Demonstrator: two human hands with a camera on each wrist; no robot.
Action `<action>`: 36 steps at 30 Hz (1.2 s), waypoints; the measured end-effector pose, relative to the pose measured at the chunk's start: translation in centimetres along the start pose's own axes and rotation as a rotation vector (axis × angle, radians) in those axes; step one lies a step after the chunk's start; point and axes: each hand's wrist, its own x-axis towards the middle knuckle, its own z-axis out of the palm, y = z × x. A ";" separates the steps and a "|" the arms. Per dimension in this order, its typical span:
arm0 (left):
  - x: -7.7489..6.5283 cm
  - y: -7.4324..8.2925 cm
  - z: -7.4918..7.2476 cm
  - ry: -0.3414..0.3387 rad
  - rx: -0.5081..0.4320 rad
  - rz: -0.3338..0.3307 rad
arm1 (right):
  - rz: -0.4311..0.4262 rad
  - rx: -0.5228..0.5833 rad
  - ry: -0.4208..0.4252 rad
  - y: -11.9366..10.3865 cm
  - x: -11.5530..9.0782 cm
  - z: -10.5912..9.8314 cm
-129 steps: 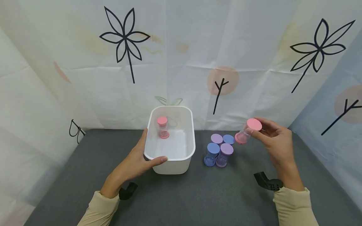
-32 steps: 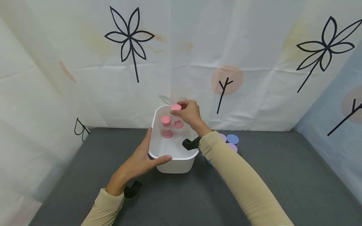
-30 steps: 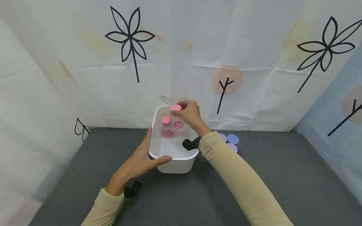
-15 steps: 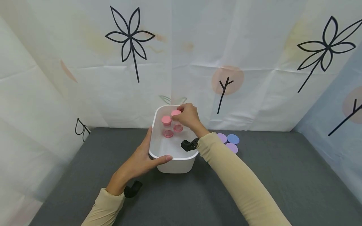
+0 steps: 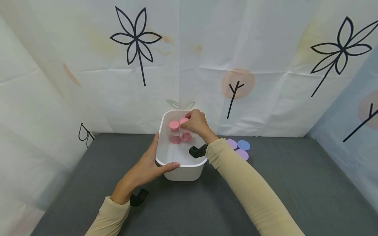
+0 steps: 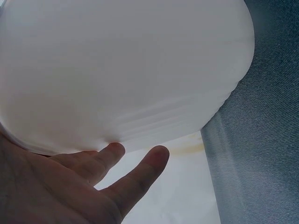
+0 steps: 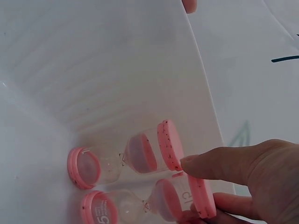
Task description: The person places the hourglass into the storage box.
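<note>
A white plastic bin (image 5: 182, 174) stands in front of me in the head view. Inside it, a pink-capped hourglass (image 5: 174, 125) stands upright near the left wall. Beside it is a second pink hourglass (image 7: 165, 200), its top cap pinched between the thumb and fingers of my right hand (image 5: 197, 122). In the right wrist view the two hourglasses stand side by side, both bases at the bin's floor. My left hand (image 5: 146, 167) rests on the bin's near left corner, thumb along the front rim and fingers spread, nearly straight, against the left side.
Right of the bin, purple hourglasses (image 5: 242, 154) and a blue-capped one (image 5: 243, 145) stand on the dark grey table (image 5: 283, 183), partly behind my right sleeve (image 5: 245, 183). A printed white cloth (image 5: 200, 59) hangs just behind the bin.
My right hand has carried the second pink hourglass from the table's right side into the bin and lowered it beside the first. My left hand stays at the bin.
</note>
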 end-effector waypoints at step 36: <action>-0.1 0.0 0.0 0.000 -0.009 -0.005 | -0.015 0.089 0.019 -0.9 -0.8 -1.1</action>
